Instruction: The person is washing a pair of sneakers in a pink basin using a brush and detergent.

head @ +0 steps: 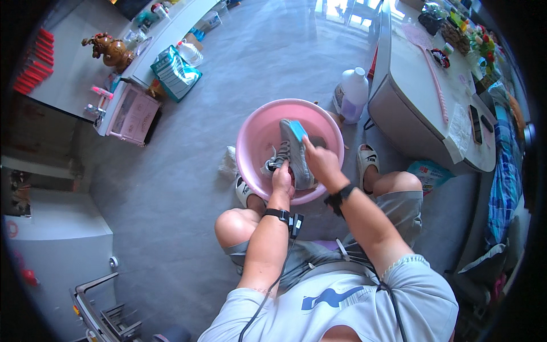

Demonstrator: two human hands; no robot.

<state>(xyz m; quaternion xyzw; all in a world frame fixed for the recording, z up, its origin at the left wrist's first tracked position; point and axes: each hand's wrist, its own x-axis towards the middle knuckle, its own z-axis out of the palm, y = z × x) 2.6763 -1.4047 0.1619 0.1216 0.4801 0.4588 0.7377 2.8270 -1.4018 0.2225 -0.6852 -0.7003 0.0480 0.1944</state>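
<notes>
A pink plastic basin (245, 147) stands on the floor between my feet. Over it, my left hand (282, 181) grips a grey lace-up sneaker (303, 171) near its opening. The shoe is turned partly on its side, its laces facing left and its toe pointing away from me. My right hand (323, 164) holds a light-blue scrubbing brush (298, 131) against the side of the shoe near the toe. The brush's underside is hidden. Behind my right hand, another grey thing (318, 142), perhaps a second shoe, shows in the basin.
Right of the basin stand a large plastic jug with purple liquid (353, 100) and a table (410, 102). A teal-and-white bag (174, 73) and a pink drawer box (134, 115) are at the left. A crumpled white bag (228, 162) lies beside the basin. A cable (273, 284) runs from my left wrist.
</notes>
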